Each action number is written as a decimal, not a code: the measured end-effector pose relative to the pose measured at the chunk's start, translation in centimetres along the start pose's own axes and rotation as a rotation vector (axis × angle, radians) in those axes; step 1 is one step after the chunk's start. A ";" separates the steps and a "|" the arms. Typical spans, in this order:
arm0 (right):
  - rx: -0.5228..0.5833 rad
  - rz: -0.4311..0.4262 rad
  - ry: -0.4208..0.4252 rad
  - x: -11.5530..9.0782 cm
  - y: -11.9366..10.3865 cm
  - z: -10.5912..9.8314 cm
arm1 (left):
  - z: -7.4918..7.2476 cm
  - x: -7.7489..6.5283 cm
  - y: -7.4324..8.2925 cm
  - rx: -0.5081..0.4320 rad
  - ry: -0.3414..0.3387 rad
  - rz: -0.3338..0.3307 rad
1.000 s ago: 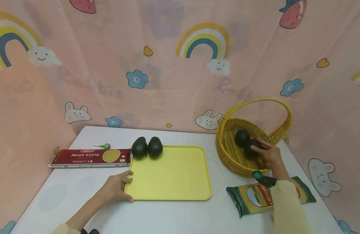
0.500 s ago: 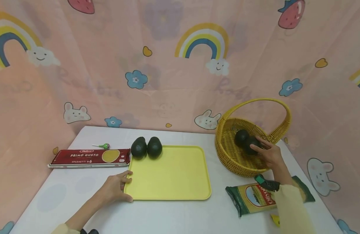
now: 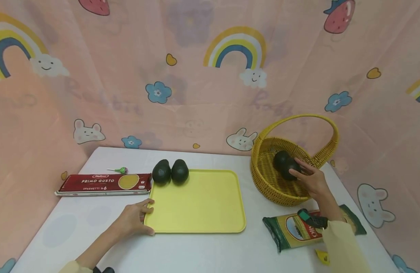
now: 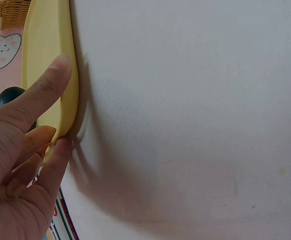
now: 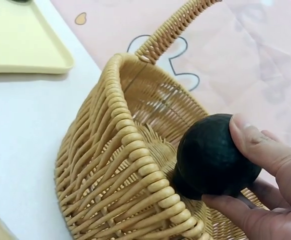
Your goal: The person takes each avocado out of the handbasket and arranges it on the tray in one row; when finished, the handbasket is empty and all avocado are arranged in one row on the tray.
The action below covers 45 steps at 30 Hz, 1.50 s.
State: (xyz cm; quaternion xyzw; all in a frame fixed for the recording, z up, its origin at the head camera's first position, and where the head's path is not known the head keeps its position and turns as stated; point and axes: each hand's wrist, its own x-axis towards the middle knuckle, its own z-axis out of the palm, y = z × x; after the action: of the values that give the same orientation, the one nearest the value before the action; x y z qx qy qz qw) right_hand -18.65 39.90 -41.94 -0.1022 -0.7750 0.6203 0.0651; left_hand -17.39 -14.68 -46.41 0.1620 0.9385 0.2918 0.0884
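My left hand (image 3: 132, 220) holds the yellow tray (image 3: 203, 204) at its near left corner. In the left wrist view the thumb lies on the tray's rim (image 4: 68, 100), with fingertips at the corner. Inside the wicker basket (image 3: 264, 189), my right hand (image 3: 312, 180) grips a dark avocado (image 5: 213, 155) between thumb and fingers. Beside it is a second avocado (image 3: 280, 157), partly covered by the held one. Two more dark avocados, a left one (image 3: 161, 172) and a right one (image 3: 180, 171), rest at the tray's far left corner.
A red spaghetti pack (image 3: 104, 184) lies left of the tray, with a lollipop (image 3: 121, 170) behind it. Under the right forearm is a green and yellow pasta bag (image 3: 295, 231); a small yellow item (image 3: 321, 256) lies nearer. The basket's tall handle (image 3: 298, 116) arches over it.
My right hand has shifted slightly left and up with the avocado, which now overlaps the other avocado more. A small yellow item has come into view by the sleeve. The left hand stays put.
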 end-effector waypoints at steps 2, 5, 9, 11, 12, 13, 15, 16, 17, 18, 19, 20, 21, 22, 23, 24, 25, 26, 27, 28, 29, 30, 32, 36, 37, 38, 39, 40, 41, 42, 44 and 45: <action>-0.003 -0.009 -0.015 -0.1 0.0 0.1 | -0.1 0.0 0.0 0.007 -0.001 0.013; -0.020 -0.020 -0.031 -0.2 -0.1 0.1 | -0.1 0.0 0.0 0.004 -0.007 0.020; -0.051 -0.039 -0.041 -0.6 -0.2 0.2 | 0.0 0.0 -0.1 -0.010 -0.008 -0.001; -0.039 -0.054 -0.049 -0.8 -0.3 0.3 | 0.1 -0.1 -0.1 -0.011 -0.005 -0.005; -0.024 -0.064 -0.054 -0.8 -0.3 0.4 | 0.1 -0.1 -0.1 -0.024 -0.004 -0.013; -0.016 -0.075 -0.059 -0.9 -0.3 0.4 | 0.1 -0.1 -0.1 -0.032 -0.003 -0.015; 0.021 -0.089 -0.068 -1.0 -0.3 0.6 | 0.1 -0.1 -0.1 -0.055 -0.006 -0.019; 0.039 -0.095 -0.072 -1.0 -0.4 0.6 | 0.1 -0.1 -0.1 -0.062 -0.005 -0.020; 0.050 -0.104 -0.076 -1.1 -0.4 0.7 | 0.1 -0.1 -0.1 -0.077 -0.004 -0.031; 0.062 -0.112 -0.082 -1.2 -0.5 0.8 | 0.1 -0.1 -0.1 -0.085 -0.006 -0.035; 0.070 -0.121 -0.088 -1.2 -0.5 0.8 | 0.1 -0.1 -0.1 -0.083 -0.007 -0.037; 0.083 -0.127 -0.094 -1.3 -0.6 1.0 | 0.1 -0.1 -0.1 -0.082 -0.008 -0.038; 0.081 -0.136 -0.098 -1.5 -0.8 1.1 | 0.1 -0.1 -0.1 -0.082 -0.008 -0.040; 0.074 -0.144 -0.103 -1.6 -0.9 1.2 | 0.2 -0.1 -0.1 -0.078 -0.008 -0.042; 0.061 -0.152 -0.106 -1.7 -1.0 1.4 | 0.2 -0.1 -0.1 -0.076 -0.009 -0.044; 0.053 -0.154 -0.110 -1.9 -1.2 1.5 | 0.2 -0.2 -0.1 -0.075 -0.008 -0.045; 0.043 -0.153 -0.115 -2.0 -1.4 1.7 | 0.2 -0.2 -0.1 -0.075 -0.008 -0.045; 0.029 -0.151 -0.117 -2.1 -1.5 1.8 | 0.1 -0.2 -0.1 -0.077 -0.008 -0.044; 0.009 -0.149 -0.119 -2.2 -1.7 2.0 | 0.1 -0.2 -0.1 -0.075 -0.009 -0.035; -0.009 -0.145 -0.120 -2.3 -1.8 2.2 | 0.1 -0.2 -0.1 -0.074 -0.008 -0.034; -0.022 -0.143 -0.123 -2.4 -2.0 2.4 | 0.1 -0.2 -0.1 -0.072 -0.007 -0.031; -0.015 -0.132 -0.129 -2.5 -2.2 2.5 | 0.1 -0.2 -0.1 -0.070 -0.006 -0.030; -0.025 -0.128 -0.134 -2.6 -2.4 2.9 | 0.1 -0.2 -0.1 -0.061 -0.001 -0.028; -0.041 -0.126 -0.131 -2.8 -2.8 3.7 | 0.0 -0.1 0.0 -0.050 0.006 -0.023; -0.050 -0.133 -0.133 -2.9 -2.9 3.9 | 0.0 -0.1 0.0 -0.052 0.007 -0.024; -0.062 -0.142 -0.135 -2.9 -2.9 4.0 | 0.0 -0.1 0.0 -0.052 0.007 -0.026; -0.083 -0.154 -0.135 -3.0 -2.9 4.2 | 0.0 -0.1 0.0 -0.050 0.004 -0.022; -0.104 -0.169 -0.139 -3.0 -2.8 4.3 | 0.0 -0.1 0.1 -0.047 0.003 -0.025; -0.118 -0.185 -0.145 -3.0 -2.8 4.5 | 0.0 -0.1 0.1 -0.042 0.000 -0.020; -0.125 -0.200 -0.157 -3.0 -2.7 4.7 | 0.0 -0.1 0.1 -0.038 -0.003 -0.017; -0.148 -0.233 -0.176 -2.9 -2.4 5.0 | 0.0 0.0 0.1 -0.028 -0.005 -0.014; -0.154 -0.247 -0.187 -2.8 -2.3 5.3 | 0.0 0.0 0.1 -0.025 -0.007 -0.010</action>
State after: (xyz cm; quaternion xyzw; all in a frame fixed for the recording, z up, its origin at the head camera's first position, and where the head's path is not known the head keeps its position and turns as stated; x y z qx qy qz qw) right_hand -17.27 33.75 -40.80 0.0476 -0.8294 0.5533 0.0604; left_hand -17.34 -14.61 -46.31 0.1572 0.9352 0.3027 0.0953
